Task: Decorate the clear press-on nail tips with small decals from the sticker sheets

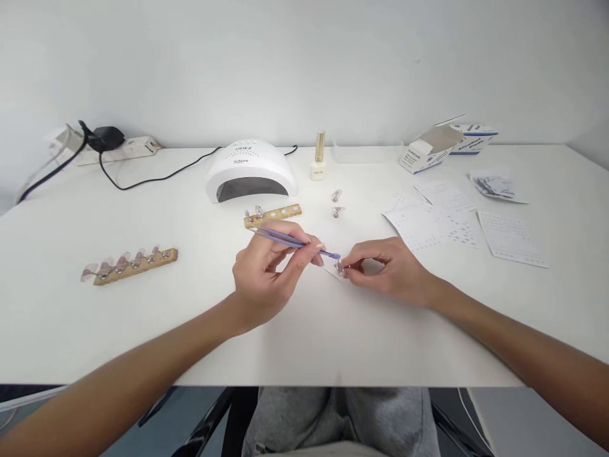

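My left hand (261, 276) is closed on a pair of purple tweezers (285, 238). Their metal points aim away to the left, and the rounded paddle end is at the right. That end touches or hovers just over a small clear nail tip on a metal stand (339, 268); I cannot tell which. Thumb and fingers of my right hand (390, 270) pinch this nail tip and stand low over the table. Beyond my left hand lies a wooden strip (285, 211) with white dots and a few nail tips on stands at its left end.
A second wooden strip (137, 265) carries several nail tips at left. Behind stand a white nail lamp (252, 168), a bottle with a gold cap (318, 168), a clear tray (366, 153) and an opened box (428, 149). Sticker sheets (419, 222) and packets (497, 186) lie right.
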Motion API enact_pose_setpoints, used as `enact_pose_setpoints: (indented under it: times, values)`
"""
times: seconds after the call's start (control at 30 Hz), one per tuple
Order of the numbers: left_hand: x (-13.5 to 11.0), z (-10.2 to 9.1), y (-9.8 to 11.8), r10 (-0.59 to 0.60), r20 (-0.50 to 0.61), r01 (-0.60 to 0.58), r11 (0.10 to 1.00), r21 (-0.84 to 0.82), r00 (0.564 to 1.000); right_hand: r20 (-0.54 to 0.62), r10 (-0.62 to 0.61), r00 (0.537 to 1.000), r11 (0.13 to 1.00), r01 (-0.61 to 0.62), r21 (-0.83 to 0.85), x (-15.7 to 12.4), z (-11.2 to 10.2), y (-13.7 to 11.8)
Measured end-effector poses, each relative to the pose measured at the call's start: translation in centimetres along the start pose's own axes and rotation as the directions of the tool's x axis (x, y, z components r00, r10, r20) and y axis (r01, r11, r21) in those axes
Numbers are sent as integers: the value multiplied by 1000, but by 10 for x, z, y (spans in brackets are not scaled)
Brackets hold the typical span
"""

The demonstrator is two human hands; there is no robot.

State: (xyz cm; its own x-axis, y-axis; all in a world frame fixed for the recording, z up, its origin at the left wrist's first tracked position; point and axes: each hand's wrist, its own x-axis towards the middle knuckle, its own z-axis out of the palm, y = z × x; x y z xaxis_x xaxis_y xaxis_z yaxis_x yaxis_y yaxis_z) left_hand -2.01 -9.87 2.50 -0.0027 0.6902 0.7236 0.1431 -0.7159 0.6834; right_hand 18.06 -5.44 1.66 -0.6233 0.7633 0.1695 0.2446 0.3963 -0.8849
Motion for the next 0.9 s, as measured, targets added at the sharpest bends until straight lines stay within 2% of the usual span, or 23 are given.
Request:
enact_pose_setpoints:
  times: [0.17, 0.27, 0.37, 0.5, 0.57, 0.7, 0.77, 0.9]
  values:
    - [3, -1, 0, -4, 14, 4, 1000, -26, 1000, -1, 75, 997, 996, -75, 39, 1, 1, -1]
    - [4, -1, 0, -31, -15, 30, 998, -46, 999, -58, 126, 990, 990, -121, 73, 3, -1, -3]
    - [6, -3, -3, -108, -64, 105, 994, -37, 992, -148, 166, 975, 970, -135, 203, 7, -10, -3]
    - [12, -9, -5, -254, -85, 254, 967, -4, 964, -264, 176, 948, 939, -82, 333, 14, -27, 1]
    - [16, -11, -4, -366, -56, 368, 930, 18, 929, -307, 182, 934, 920, -52, 388, 17, -33, 4]
    - [20, -15, -4, -601, 76, 584, 794, 170, 796, -335, 195, 922, 896, -29, 442, 19, -39, 8]
    - [19, -16, -6, -653, 122, 603, 744, 288, 748, -335, 198, 921, 898, -34, 438, 19, -41, 7]
    - [15, -17, -13, -689, 209, 538, 690, 485, 694, -321, 236, 917, 930, -118, 348, 19, -45, 6]
